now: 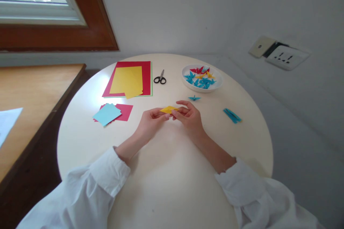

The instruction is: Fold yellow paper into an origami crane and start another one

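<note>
Both my hands hold one small piece of folded yellow paper (168,110) above the middle of the round table. My left hand (152,120) pinches its left and lower side, the thumb along the near edge. At the right end, the thumb and fingers of my right hand (189,116) close on it, while the index finger is raised and bent. The folded paper is a flat, pointed diamond lying sideways. A blue paper crane (194,98) rests on the table just beyond my right hand.
A white dish (202,87) holds several red, blue and yellow cranes. Black-handled scissors (160,78) lie beside stacked red and yellow sheets (126,78). Light blue squares (106,114) overlap red ones at left. Folded blue strips (232,115) lie at right. A wall socket (286,57) is beyond.
</note>
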`<action>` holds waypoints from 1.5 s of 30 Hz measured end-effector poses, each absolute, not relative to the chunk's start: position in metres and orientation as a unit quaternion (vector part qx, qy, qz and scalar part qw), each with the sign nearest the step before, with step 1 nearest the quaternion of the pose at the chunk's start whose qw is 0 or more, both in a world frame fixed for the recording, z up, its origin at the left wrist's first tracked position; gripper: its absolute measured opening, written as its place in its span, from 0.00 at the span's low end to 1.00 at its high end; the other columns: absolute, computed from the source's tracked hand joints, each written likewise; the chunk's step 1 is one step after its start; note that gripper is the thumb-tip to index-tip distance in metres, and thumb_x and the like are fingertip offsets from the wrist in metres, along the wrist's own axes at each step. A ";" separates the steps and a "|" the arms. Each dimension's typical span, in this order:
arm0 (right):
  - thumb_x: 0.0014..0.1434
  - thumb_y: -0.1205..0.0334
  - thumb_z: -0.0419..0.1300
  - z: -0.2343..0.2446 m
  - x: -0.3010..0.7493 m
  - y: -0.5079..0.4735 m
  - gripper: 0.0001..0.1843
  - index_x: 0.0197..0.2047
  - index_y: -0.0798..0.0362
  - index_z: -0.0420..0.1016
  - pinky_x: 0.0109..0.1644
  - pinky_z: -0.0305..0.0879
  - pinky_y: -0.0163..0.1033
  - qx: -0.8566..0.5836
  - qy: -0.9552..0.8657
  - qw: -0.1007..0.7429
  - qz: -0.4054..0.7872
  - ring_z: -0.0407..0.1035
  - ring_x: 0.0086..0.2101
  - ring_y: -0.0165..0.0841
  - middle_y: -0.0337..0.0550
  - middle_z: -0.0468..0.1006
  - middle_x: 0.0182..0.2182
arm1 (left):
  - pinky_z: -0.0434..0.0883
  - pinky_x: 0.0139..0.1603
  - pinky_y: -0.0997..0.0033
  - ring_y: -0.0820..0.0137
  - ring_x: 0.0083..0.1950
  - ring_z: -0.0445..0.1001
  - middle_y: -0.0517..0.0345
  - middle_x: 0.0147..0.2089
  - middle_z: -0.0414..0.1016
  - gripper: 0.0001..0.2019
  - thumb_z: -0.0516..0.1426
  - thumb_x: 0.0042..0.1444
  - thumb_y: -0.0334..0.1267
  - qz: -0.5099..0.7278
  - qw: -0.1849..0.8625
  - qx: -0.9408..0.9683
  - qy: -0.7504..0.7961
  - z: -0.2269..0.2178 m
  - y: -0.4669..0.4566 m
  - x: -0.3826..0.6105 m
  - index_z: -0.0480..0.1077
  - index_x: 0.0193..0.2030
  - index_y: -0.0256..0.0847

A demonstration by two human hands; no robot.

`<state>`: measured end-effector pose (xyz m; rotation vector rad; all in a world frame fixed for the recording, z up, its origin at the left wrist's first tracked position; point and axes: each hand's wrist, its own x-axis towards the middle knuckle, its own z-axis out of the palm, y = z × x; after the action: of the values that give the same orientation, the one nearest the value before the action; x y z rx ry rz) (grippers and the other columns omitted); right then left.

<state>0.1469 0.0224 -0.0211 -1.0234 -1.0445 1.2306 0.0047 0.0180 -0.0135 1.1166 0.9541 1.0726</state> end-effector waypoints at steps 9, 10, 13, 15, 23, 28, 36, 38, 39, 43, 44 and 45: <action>0.39 0.57 0.70 -0.022 0.143 0.020 0.21 0.35 0.52 0.68 0.29 0.71 0.34 -0.431 -0.457 0.564 0.536 0.72 0.23 0.26 0.33 0.78 0.22 | 0.70 0.40 0.67 0.69 0.33 0.74 0.54 0.29 0.77 0.08 0.62 0.44 0.40 0.486 0.602 0.456 0.440 -0.010 0.017 0.007 0.73 0.24 0.35; 0.40 0.56 0.69 -0.022 0.143 0.020 0.21 0.36 0.52 0.68 0.29 0.71 0.34 -0.430 -0.461 0.561 0.536 0.72 0.23 0.27 0.33 0.78 0.22 | 0.70 0.40 0.67 0.70 0.33 0.73 0.55 0.28 0.77 0.08 0.61 0.44 0.39 0.487 0.595 0.454 0.449 -0.009 0.017 0.007 0.72 0.24 0.35; 0.43 0.54 0.68 -0.025 0.143 0.020 0.18 0.35 0.52 0.69 0.29 0.70 0.34 -0.428 -0.481 0.557 0.525 0.73 0.26 0.28 0.34 0.78 0.23 | 0.70 0.38 0.68 0.70 0.32 0.73 0.56 0.28 0.75 0.07 0.60 0.44 0.38 0.488 0.570 0.464 0.471 -0.011 0.019 0.006 0.71 0.24 0.36; 0.45 0.53 0.66 -0.026 0.144 0.020 0.15 0.34 0.52 0.71 0.30 0.70 0.34 -0.436 -0.500 0.559 0.497 0.73 0.28 0.29 0.37 0.78 0.26 | 0.69 0.35 0.70 0.71 0.31 0.72 0.57 0.28 0.74 0.06 0.59 0.45 0.37 0.482 0.550 0.488 0.476 -0.013 0.020 0.005 0.70 0.25 0.37; 0.48 0.59 0.64 -0.027 0.147 0.018 0.08 0.32 0.53 0.78 0.38 0.71 0.36 -0.449 -0.575 0.558 0.395 0.73 0.35 0.31 0.42 0.78 0.33 | 0.58 0.26 0.75 0.76 0.25 0.63 0.63 0.24 0.67 0.08 0.55 0.50 0.39 0.416 0.483 0.586 0.499 -0.021 0.021 0.002 0.68 0.26 0.37; 0.45 0.60 0.65 -0.028 0.147 0.019 0.07 0.29 0.54 0.77 0.37 0.70 0.37 -0.475 -0.557 0.553 0.398 0.72 0.31 0.32 0.42 0.79 0.28 | 0.57 0.26 0.75 0.76 0.25 0.61 0.64 0.23 0.65 0.09 0.55 0.50 0.40 0.408 0.481 0.598 0.495 -0.020 0.021 0.002 0.65 0.24 0.37; 0.44 0.61 0.64 -0.026 0.145 0.019 0.06 0.26 0.54 0.75 0.33 0.70 0.36 -0.480 -0.529 0.570 0.408 0.72 0.27 0.31 0.40 0.78 0.25 | 0.61 0.29 0.75 0.74 0.28 0.66 0.61 0.25 0.70 0.10 0.59 0.47 0.42 0.439 0.508 0.569 0.475 -0.014 0.018 0.005 0.67 0.25 0.37; 0.44 0.61 0.65 -0.026 0.145 0.019 0.05 0.26 0.54 0.76 0.33 0.70 0.36 -0.477 -0.529 0.573 0.406 0.72 0.27 0.31 0.40 0.78 0.25 | 0.62 0.30 0.74 0.74 0.28 0.67 0.60 0.26 0.71 0.10 0.60 0.46 0.42 0.447 0.508 0.557 0.482 -0.014 0.018 0.005 0.69 0.26 0.36; 0.44 0.61 0.65 -0.027 0.145 0.019 0.06 0.26 0.54 0.76 0.33 0.70 0.36 -0.475 -0.532 0.573 0.404 0.72 0.27 0.31 0.41 0.79 0.25 | 0.63 0.31 0.74 0.73 0.29 0.68 0.60 0.26 0.71 0.10 0.60 0.46 0.42 0.452 0.507 0.550 0.486 -0.014 0.018 0.005 0.70 0.26 0.36; 0.46 0.60 0.64 -0.028 0.145 0.018 0.06 0.29 0.54 0.77 0.36 0.71 0.37 -0.465 -0.551 0.565 0.402 0.74 0.29 0.32 0.42 0.80 0.28 | 0.65 0.34 0.72 0.72 0.31 0.70 0.58 0.28 0.74 0.10 0.61 0.45 0.41 0.476 0.510 0.520 0.493 -0.015 0.019 0.004 0.72 0.27 0.36; 0.46 0.61 0.64 -0.028 0.145 0.018 0.06 0.29 0.54 0.78 0.37 0.71 0.37 -0.463 -0.555 0.562 0.402 0.74 0.30 0.32 0.43 0.80 0.28 | 0.65 0.35 0.72 0.71 0.32 0.71 0.57 0.29 0.74 0.10 0.61 0.45 0.42 0.482 0.516 0.510 0.491 -0.015 0.020 0.003 0.72 0.28 0.36; 0.47 0.61 0.64 -0.029 0.145 0.017 0.07 0.30 0.54 0.78 0.38 0.71 0.38 -0.462 -0.559 0.558 0.404 0.74 0.31 0.33 0.43 0.81 0.29 | 0.66 0.36 0.71 0.71 0.32 0.71 0.57 0.29 0.75 0.10 0.62 0.45 0.42 0.486 0.524 0.500 0.490 -0.016 0.021 0.003 0.72 0.28 0.36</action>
<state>0.1451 0.0173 -0.0286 -1.0888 -1.3179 0.9523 0.0031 0.0207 -0.0160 1.1966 1.1727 1.1629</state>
